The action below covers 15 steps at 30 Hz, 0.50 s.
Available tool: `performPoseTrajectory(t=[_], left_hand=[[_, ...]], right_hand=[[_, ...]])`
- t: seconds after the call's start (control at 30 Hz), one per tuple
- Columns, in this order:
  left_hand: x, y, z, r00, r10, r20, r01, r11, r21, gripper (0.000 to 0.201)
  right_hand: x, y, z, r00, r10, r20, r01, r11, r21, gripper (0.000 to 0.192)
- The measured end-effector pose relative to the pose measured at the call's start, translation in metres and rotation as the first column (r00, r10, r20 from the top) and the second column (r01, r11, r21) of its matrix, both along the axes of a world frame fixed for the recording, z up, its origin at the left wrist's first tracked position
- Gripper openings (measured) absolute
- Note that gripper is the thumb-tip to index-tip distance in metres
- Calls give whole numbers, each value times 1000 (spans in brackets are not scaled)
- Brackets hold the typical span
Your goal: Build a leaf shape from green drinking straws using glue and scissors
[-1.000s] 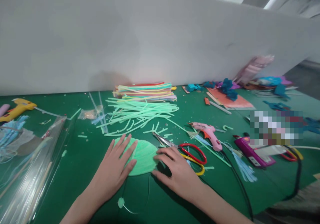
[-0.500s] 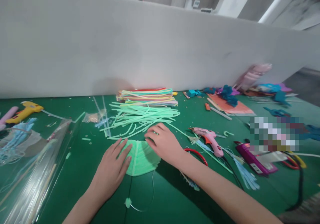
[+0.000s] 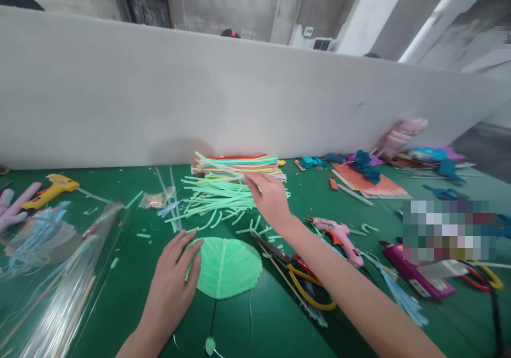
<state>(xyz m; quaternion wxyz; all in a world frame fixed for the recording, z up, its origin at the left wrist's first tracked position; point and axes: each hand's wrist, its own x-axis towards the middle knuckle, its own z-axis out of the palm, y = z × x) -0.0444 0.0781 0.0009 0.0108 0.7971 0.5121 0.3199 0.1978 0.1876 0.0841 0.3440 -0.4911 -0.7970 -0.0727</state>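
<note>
A light-green leaf shape (image 3: 229, 267), with rows of fuzzy strips and a raised midrib, lies flat on the table. Along its left edge rests my left hand (image 3: 175, 278), open, its fingers stretched out over the rim. My right hand (image 3: 269, 196) is over the pile of light-green pipe cleaners (image 3: 215, 198). Its fingers are closed on green pipe cleaners (image 3: 213, 165) that stick out to the left; the fingertips are partly hidden. Yellow-handled scissors (image 3: 305, 289) lie beside my right forearm, which covers part of them.
A pink glue gun (image 3: 337, 233) and a purple device (image 3: 415, 273) lie on the right. To the left are a yellow glue gun (image 3: 54, 189) and clear plastic sleeves (image 3: 67, 289). Coloured pipe cleaners (image 3: 247, 162) are stacked against the white partition (image 3: 239, 92).
My right hand has moved from the leaf up to the pipe cleaner pile and grips some. The leaf's right side and the scissors now show. My left hand stays by the leaf.
</note>
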Motion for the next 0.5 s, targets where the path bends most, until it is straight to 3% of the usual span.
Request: performPoseTrajectory(t=[0.1,0.17,0.2,0.27,0.37,0.43,0.5], left_hand=[[2,0,4,996,36,86,-29,997,-71,33],[0,0,10,975,117,189,-80,979,-189,34],[-2,0,13,957,170,236,-108,961,-253,35],[-9,1,18,922,262,286,-152,922,-356,34],[-18,2,22,887,348,304,-169,857,-488,34],[-22,2,24,863,388,325,-144,804,-577,38],[-23,2,28,840,404,363,-88,761,-643,48]], right_hand=[[-2,-7,23,990,54,-134,-53,999,10,28],[-8,-27,28,980,136,-146,-156,978,-137,26],[-10,-41,27,972,189,-137,-220,938,-269,29],[-13,-76,19,953,257,-161,-303,799,-520,31],[-10,-127,-5,967,210,-142,-246,638,-730,23],[-6,-153,-23,975,205,-81,-194,623,-758,19],[-3,-168,-39,973,220,-68,-202,677,-708,17]])
